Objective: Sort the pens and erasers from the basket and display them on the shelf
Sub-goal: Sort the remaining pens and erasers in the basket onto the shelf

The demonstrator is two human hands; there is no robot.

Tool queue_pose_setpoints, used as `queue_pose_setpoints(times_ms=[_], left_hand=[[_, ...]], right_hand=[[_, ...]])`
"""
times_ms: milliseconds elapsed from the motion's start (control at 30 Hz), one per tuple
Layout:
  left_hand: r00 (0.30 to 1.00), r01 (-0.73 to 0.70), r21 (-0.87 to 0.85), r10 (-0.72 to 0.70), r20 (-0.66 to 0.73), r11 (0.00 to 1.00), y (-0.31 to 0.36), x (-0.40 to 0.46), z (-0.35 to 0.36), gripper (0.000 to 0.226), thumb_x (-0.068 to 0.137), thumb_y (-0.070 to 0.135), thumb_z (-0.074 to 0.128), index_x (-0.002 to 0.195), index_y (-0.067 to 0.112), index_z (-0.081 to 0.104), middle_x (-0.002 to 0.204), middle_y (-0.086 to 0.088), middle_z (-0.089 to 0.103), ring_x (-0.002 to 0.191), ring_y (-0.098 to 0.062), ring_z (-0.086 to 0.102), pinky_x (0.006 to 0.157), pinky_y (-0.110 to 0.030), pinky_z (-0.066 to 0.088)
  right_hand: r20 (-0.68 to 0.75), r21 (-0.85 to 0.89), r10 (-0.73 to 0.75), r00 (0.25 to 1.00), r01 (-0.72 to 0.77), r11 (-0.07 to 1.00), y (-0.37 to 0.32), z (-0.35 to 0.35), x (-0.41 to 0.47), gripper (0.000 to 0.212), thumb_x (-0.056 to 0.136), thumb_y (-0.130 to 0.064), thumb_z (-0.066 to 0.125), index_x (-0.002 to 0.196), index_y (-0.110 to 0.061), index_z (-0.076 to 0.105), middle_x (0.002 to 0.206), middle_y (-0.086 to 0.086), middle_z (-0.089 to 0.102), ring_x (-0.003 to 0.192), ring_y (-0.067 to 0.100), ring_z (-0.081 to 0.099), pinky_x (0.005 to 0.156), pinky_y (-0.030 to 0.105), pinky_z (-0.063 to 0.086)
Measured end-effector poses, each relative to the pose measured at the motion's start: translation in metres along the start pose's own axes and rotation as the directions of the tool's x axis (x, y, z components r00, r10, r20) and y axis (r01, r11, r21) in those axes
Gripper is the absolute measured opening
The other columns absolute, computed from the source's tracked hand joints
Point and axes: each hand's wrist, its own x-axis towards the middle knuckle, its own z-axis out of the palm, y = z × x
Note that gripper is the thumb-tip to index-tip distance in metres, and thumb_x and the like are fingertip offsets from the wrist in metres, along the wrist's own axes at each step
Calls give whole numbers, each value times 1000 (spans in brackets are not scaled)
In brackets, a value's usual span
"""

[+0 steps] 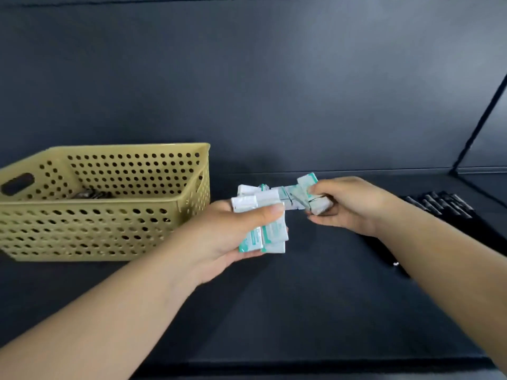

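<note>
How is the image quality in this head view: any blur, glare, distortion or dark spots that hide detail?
Head view: soft overall, print on the erasers unreadable; wide-angle bending shows in the basket rim; a pale sheen lies on the back panel at upper right; the black pens merge with the dark shelf; both hands, left and right, are evenly lit.

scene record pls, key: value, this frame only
left hand: grips a bundle of erasers
right hand: holds more erasers
basket: on shelf, left of hands; something dark inside, unclear
pens: black, laid side by side on shelf, right
shelf: dark surface
erasers on shelf: a few behind the hands, count unclear
</note>
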Motion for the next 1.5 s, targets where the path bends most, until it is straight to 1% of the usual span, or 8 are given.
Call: queue_pose_setpoints(times_ms=[133,300,500,767,1067,1167,1400,1500], left_hand=[[970,-68,-42,56,-235,997,-3,47,6,7,84,16,65,90,14,63,83,-2,69,71,-12,66,69,-30,54],[938,-117,87,139,-317,989,15,85,11,25,64,32,79,76,17,64,79,-7,72,80,-26,69,88,-47,51],[945,-146,6,141,-295,989,21,104,9,6,82,15,68,83,15,61,82,-2,67,73,-11,64,66,-25,54],[925,-194,-124,139,-353,973,10,105,-2,6,83,15,66,82,16,61,81,-1,66,76,-11,64,70,-30,55],[940,-165,-385,26,-342,908,3,107,-1,10,83,15,67,78,11,58,78,-4,66,75,-12,62,66,-27,54],[962,-196,-401,95,-258,895,9,105,5,8,85,15,64,79,12,60,74,-3,69,72,-13,66,63,-26,55],[939,-341,-276,316,-134,899,13,95,7,7,89,14,57,90,10,62,80,-3,70,72,-12,68,66,-22,56],[920,-391,-205,379,-97,897,10,97,2,36,87,25,54,112,-1,53,98,-15,62,85,-23,62,74,-30,54]], right_hand=[[-138,-6,-92,986,92,996,0,15,30,10,84,-10,60,77,-4,55,77,13,53,66,21,52,64,25,51],[-235,-251,-267,935,208,946,-2,24,57,38,83,-22,61,103,10,61,81,20,57,74,31,54,74,33,45],[-294,-333,-295,909,191,923,18,11,74,20,82,-37,59,75,-18,57,66,-6,55,83,22,57,98,43,37],[-257,-597,-283,924,78,798,29,9,78,25,86,-52,49,81,-30,59,68,-10,53,112,23,47,92,37,26],[-297,-506,-412,861,223,833,19,8,70,43,89,-47,47,57,-18,44,82,11,47,93,31,50,75,34,35],[-111,-238,-430,896,396,887,-7,12,44,38,88,-38,55,88,-2,66,88,20,61,72,23,52,70,32,44],[214,-100,-315,925,341,935,-22,11,24,12,81,-27,67,82,-16,68,63,-8,63,51,6,51,51,17,43],[281,-156,-281,918,333,930,-27,18,25,3,82,-17,66,81,-17,64,54,-10,62,47,3,53,48,13,44]])
